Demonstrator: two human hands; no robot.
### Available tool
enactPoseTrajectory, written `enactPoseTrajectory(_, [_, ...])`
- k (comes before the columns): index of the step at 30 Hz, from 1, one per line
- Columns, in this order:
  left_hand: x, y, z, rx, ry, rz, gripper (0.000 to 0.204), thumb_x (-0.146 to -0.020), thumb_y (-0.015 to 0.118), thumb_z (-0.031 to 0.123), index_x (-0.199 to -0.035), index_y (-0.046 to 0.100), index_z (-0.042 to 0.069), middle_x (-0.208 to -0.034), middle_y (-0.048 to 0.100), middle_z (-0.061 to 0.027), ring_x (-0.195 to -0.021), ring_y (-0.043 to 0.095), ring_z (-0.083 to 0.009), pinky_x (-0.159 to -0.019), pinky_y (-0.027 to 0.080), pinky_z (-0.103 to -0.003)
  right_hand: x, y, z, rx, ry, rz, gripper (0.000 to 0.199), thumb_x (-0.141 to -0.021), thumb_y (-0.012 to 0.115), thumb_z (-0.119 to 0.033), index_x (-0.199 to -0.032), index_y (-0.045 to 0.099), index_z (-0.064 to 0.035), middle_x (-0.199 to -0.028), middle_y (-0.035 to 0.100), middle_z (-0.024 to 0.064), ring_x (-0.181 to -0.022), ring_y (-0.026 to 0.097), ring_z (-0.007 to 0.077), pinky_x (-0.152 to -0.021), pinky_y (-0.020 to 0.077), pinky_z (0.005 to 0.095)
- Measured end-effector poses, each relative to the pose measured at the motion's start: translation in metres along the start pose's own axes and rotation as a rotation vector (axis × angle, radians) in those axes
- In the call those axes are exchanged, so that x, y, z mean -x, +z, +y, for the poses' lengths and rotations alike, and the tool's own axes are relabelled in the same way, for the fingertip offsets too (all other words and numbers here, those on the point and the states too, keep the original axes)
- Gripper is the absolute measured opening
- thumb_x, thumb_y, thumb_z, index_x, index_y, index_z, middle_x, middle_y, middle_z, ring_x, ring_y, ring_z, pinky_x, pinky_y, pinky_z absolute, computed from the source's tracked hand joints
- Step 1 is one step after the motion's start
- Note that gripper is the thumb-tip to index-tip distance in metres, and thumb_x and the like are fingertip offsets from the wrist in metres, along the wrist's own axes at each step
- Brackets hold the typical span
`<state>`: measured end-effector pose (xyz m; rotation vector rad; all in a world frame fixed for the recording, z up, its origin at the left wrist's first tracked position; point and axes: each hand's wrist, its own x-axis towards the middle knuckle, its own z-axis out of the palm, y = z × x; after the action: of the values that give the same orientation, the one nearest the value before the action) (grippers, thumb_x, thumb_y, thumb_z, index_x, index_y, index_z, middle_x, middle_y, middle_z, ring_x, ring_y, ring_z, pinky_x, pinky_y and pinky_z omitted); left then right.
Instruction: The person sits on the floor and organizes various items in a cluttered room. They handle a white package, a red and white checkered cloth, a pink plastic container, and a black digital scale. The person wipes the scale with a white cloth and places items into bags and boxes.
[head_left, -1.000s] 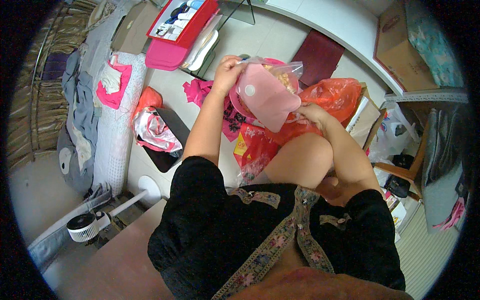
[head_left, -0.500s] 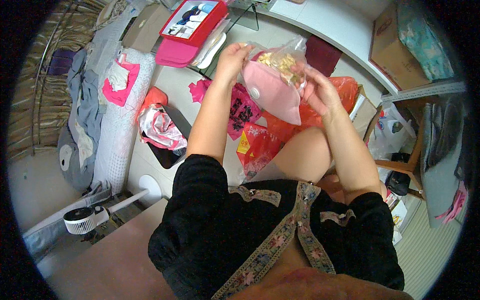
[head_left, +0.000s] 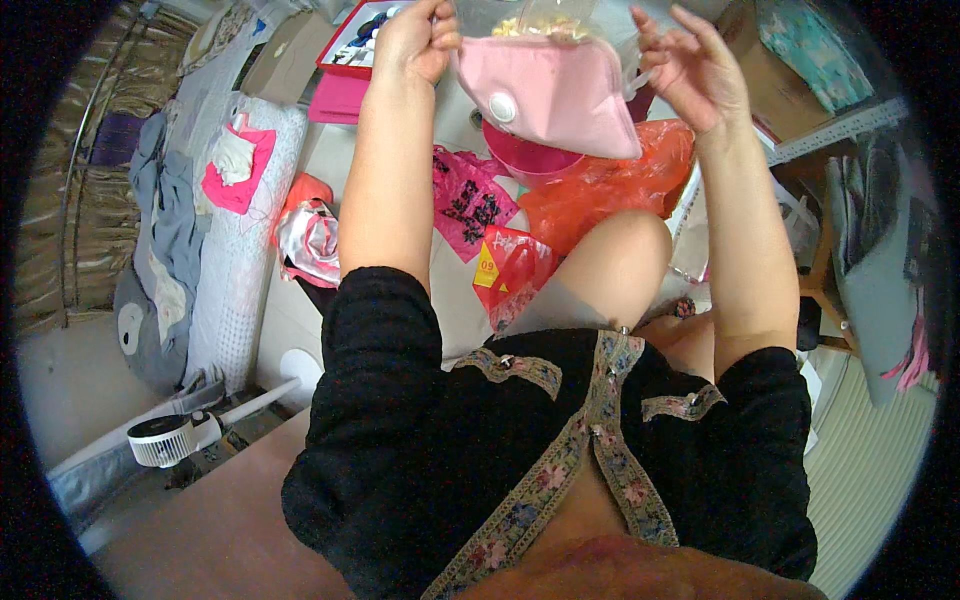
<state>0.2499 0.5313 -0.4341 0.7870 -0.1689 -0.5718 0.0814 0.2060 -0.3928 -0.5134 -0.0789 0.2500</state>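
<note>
Pouch of smooth pink material, round white disc on it, partly hides a bowl; left hand grips its corner, right hand spreads wide alongside, contact unclear; pale lumps half hidden.

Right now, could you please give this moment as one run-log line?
left hand: closed on pink pouch, left end; right hand: open beside pouch's right end; pink bowl: partly hidden by pouch

Open air lies between the forearms, below the pink pouch. The pouch screens the far part of the pink basin; the left hand blocks the pouch's upper left corner. The red plastic bag and bare knee obstruct low access.
</note>
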Motion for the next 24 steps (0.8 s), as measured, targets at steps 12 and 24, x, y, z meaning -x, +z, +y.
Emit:
enactPoseTrajectory(12, [0.016,0.208,-0.047,0.167,-0.129,-0.305,0.009,-0.094,0.060,0.009,-0.088,0.056,0.004,-0.071,0.050,-0.0002,-0.049,0.036,-0.0056,-0.038,0.025,-0.019,0.178,0.064,-0.027,1.442,-0.543,0.345,0.090,-0.078,0.075,-0.017,-0.154,0.026,-0.0071,-0.139,0.051,0.0099,-0.109,0.060,0.0229,-0.098,0.0483,0.0357])
enactPoseTrajectory(24, [0.102,0.290,-0.235,-0.088,-0.501,-0.404,0.009,-0.093,0.062,0.009,-0.090,0.057,0.002,-0.076,0.051,0.0001,-0.054,0.035,-0.0039,-0.041,0.023,-0.018,0.360,-0.012,0.013,0.706,-0.549,0.849,0.069,-0.080,0.060,0.008,-0.144,0.036,-0.0023,-0.099,0.066,0.0049,-0.050,0.049,0.0062,-0.042,0.0360,0.0195])
